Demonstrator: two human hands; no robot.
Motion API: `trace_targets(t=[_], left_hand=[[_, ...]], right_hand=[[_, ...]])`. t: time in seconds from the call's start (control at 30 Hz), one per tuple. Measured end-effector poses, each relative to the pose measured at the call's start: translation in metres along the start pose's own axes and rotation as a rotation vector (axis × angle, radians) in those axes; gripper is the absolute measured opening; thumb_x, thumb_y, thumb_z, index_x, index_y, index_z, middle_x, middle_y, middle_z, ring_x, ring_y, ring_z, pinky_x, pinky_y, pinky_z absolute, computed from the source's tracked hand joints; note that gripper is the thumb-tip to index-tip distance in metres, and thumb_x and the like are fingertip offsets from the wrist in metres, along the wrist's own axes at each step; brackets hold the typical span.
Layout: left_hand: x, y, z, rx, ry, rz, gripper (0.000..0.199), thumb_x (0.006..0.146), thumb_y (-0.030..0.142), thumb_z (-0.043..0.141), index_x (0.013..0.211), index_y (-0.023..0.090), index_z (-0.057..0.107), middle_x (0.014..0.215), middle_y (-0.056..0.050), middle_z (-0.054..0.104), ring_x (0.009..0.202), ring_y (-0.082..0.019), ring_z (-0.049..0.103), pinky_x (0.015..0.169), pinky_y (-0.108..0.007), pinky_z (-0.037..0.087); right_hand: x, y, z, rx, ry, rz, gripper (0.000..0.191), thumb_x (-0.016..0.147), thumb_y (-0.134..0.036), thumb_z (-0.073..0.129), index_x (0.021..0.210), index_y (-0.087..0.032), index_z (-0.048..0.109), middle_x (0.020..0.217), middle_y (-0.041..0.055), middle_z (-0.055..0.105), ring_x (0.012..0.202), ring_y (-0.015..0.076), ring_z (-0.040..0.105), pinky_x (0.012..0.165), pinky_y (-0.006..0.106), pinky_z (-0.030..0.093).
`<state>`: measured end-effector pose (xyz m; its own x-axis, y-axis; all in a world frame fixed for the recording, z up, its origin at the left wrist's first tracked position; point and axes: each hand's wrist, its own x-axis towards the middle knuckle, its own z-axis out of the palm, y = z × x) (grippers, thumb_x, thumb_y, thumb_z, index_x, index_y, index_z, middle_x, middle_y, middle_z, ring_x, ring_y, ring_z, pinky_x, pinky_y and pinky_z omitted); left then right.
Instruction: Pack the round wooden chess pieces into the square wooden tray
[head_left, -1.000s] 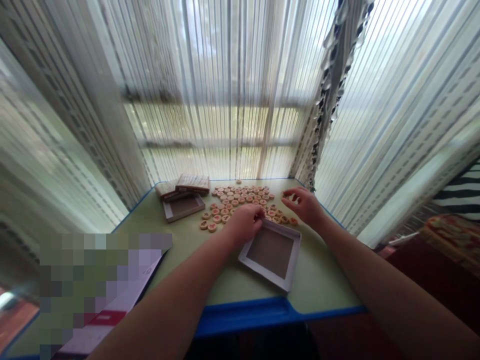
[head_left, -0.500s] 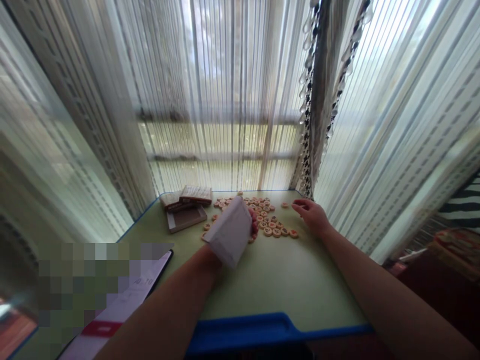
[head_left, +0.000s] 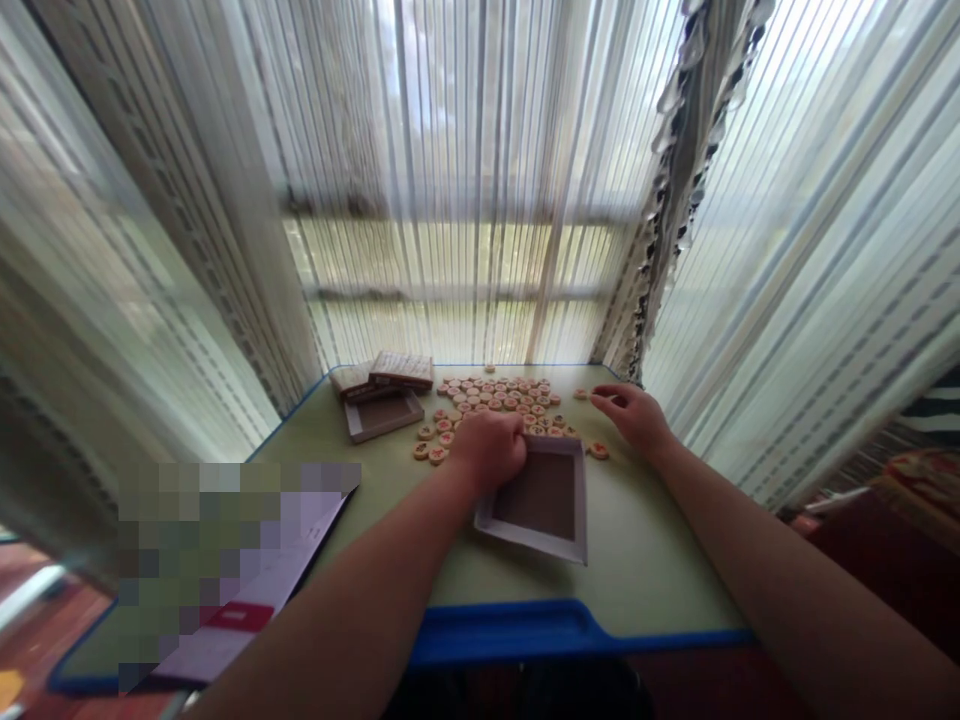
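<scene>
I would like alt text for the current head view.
The left hand grips an open box beside round pieces scattered on a table; the right hand is at their right edge. More boxes lie at back left; sheer curtains hang beyond.

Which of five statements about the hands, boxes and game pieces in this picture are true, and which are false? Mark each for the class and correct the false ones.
1. The left hand grips the rim of a shallow open box. True.
2. The round xiangqi pieces are gathered in one tall stack. False: they lie spread out on the table.
3. A second open box lies to the left of the pieces. True.
4. The right hand is to the left of the pieces. False: it is at the right side of the group.
5. A striped curtain hangs beyond the table. True.
</scene>
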<state>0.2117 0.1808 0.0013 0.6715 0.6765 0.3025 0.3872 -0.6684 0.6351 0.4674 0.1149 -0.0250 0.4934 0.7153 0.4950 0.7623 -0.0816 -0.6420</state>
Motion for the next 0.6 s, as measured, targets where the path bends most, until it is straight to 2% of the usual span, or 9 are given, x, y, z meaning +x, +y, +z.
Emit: trace_targets(t=[0.07,0.13,0.23,0.33,0.47,0.6], left_hand=[[-0.006,0.007,0.001,0.256,0.043,0.056,0.027,0.074,0.024,0.042,0.07,0.016,0.068,0.071,-0.008,0.066,0.072,-0.021,0.059,0.069,-0.029,0.046],[-0.01,0.011,-0.001,0.49,0.058,0.06,0.025,0.073,0.025,0.044,0.071,0.018,0.068,0.072,-0.008,0.066,0.072,-0.022,0.06,0.068,-0.032,0.046],[-0.01,0.012,-0.009,0.575,0.081,0.005,0.025,0.073,0.026,0.043,0.073,0.02,0.067,0.078,-0.006,0.066,0.076,-0.021,0.06,0.068,-0.031,0.046],[-0.006,0.011,-0.015,0.563,0.098,0.013,0.025,0.071,0.023,0.043,0.079,0.022,0.067,0.085,-0.004,0.066,0.084,-0.02,0.06,0.073,-0.03,0.046],[-0.005,0.012,-0.016,0.553,0.004,0.007,0.027,0.071,0.026,0.044,0.082,0.023,0.068,0.085,-0.004,0.067,0.083,-0.02,0.06,0.072,-0.03,0.047],[-0.003,0.013,-0.016,0.588,-0.038,-0.059,0.029,0.071,0.025,0.043,0.08,0.021,0.069,0.083,-0.007,0.068,0.081,-0.023,0.062,0.067,-0.033,0.049]], right_hand=[[0.001,0.004,0.0,0.065,-0.008,0.093,0.043,0.068,-0.05,0.058,0.09,-0.014,0.068,0.074,0.0066,0.065,0.057,0.0145,0.054,0.054,0.028,0.043],[0.002,0.008,-0.001,0.147,-0.002,0.195,0.045,0.066,-0.05,0.06,0.091,-0.013,0.066,0.07,0.0058,0.064,0.055,0.0137,0.053,0.05,0.027,0.042],[0.001,0.006,-0.003,0.212,-0.022,0.224,0.044,0.065,-0.048,0.062,0.091,-0.013,0.065,0.068,0.0043,0.062,0.054,0.0126,0.051,0.049,0.026,0.041],[-0.007,-0.011,-0.002,0.15,-0.108,0.074,0.038,0.066,-0.047,0.062,0.085,-0.014,0.065,0.066,0.0027,0.06,0.055,0.0118,0.049,0.051,0.025,0.039],[-0.027,-0.049,0.001,0.015,-0.295,-0.254,0.024,0.069,-0.038,0.062,0.077,-0.016,0.063,0.065,0.0008,0.055,0.051,0.0093,0.042,0.051,0.024,0.036],[-0.047,-0.082,0.003,-0.027,-0.426,-0.537,0.013,0.072,-0.026,0.06,0.081,-0.018,0.062,0.082,0.0042,0.058,0.068,0.0123,0.052,0.063,0.024,0.041]])
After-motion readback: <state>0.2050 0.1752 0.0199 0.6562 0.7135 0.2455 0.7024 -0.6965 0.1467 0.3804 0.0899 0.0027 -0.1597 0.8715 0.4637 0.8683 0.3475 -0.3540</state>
